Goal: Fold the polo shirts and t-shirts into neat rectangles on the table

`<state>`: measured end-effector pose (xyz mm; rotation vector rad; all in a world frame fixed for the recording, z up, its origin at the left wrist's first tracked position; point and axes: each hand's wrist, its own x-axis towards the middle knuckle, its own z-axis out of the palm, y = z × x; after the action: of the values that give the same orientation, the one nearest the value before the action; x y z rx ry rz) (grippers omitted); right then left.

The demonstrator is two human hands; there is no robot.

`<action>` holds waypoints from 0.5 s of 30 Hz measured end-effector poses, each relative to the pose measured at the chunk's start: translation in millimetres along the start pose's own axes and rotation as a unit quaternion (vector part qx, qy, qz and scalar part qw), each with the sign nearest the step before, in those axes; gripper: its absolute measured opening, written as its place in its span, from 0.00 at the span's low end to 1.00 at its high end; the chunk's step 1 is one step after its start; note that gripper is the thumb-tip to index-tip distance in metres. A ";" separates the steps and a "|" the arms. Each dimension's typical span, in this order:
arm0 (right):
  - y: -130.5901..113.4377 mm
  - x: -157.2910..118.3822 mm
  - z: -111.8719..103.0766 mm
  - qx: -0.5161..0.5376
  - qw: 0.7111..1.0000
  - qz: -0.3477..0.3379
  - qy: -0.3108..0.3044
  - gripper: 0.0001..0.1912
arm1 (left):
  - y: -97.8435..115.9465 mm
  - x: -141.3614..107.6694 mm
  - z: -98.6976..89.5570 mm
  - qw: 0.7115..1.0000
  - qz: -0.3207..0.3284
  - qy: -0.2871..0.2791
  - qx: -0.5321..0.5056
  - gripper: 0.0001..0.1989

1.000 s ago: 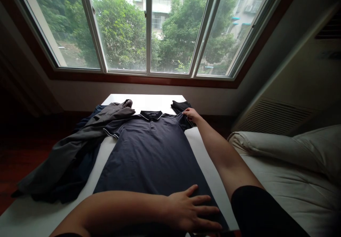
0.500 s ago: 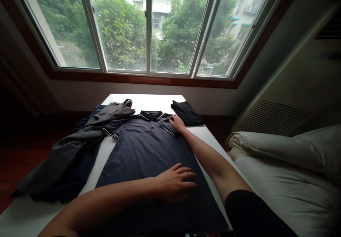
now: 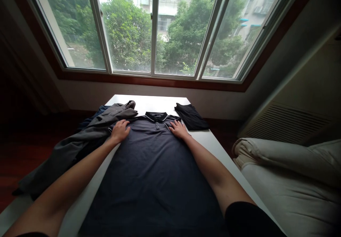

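Note:
A dark grey-blue polo shirt [image 3: 157, 173] lies front up and spread out, its black collar [image 3: 156, 116] with a thin white edge at the far end. My left hand [image 3: 120, 131] rests on the sleeve at the shirt's left side, fingers stretched out and thumb apart. On the sleeve at the right, which is folded in over the chest, my right hand [image 3: 179, 129] lies flat with its fingers spread. The sleeves are partly hidden under both hands.
The white table [image 3: 149, 102] carries a heap of grey and navy clothes [image 3: 87, 134] along its left edge and a folded black garment [image 3: 191, 117] at the far right. A beige padded seat [image 3: 287, 180] stands to the right. Beyond the table is a window [image 3: 157, 34].
My left hand has moved from above the lower shirt to the far left sleeve. My right hand has flattened on the right sleeve, with its fingers now spread. The view has shifted slightly.

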<state>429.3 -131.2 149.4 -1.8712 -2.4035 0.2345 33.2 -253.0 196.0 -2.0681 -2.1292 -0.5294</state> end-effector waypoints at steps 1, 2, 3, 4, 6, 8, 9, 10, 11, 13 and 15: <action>1.6 -0.7 1.6 0.000 1.000 -0.001 0.004 0.36 | -20.7 7.1 -3.1 0.999 -0.022 0.014 0.020 0.24; 2.8 -1.5 3.1 -0.001 1.000 -0.001 0.007 0.36 | -39.2 12.6 -6.0 0.998 -0.036 0.030 0.039 0.24; 3.7 -2.1 4.4 -0.002 1.000 -0.001 0.010 0.36 | -55.1 17.2 -8.2 0.997 -0.043 0.044 0.056 0.22; 4.3 -2.5 5.5 -0.005 1.000 -0.001 0.012 0.36 | -68.4 21.8 -9.4 0.995 -0.046 0.055 0.072 0.21; 5.0 -2.7 6.8 -0.011 1.000 -0.002 0.015 0.36 | -86.5 32.4 -8.1 0.993 -0.049 0.051 0.098 0.19; 5.5 -2.4 7.3 -0.016 1.000 -0.001 0.016 0.36 | -94.9 45.7 -2.5 0.992 -0.066 0.005 0.103 0.21; 5.8 -2.2 7.4 -0.018 1.000 -0.002 0.017 0.36 | -96.5 52.8 1.2 0.992 -0.077 -0.026 0.097 0.23; 6.2 -2.0 7.5 -0.019 1.000 -0.002 0.019 0.36 | -97.2 59.6 4.9 0.991 -0.084 -0.057 0.087 0.26; 6.5 -1.8 7.6 -0.019 1.000 -0.002 0.021 0.36 | -97.6 65.9 8.4 0.990 -0.090 -0.083 0.075 0.28; 7.2 -1.5 8.1 -0.018 0.999 -0.005 0.026 0.36 | -99.6 75.9 13.0 0.986 -0.112 -0.112 0.049 0.31; 7.8 -1.0 8.8 -0.020 0.999 -0.007 0.027 0.36 | -104.9 82.4 13.0 0.980 -0.167 -0.110 0.021 0.34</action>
<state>435.5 -131.0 139.4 -1.8522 -2.4013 0.1340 -72.9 -171.1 194.2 -1.8291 -2.6122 -0.2937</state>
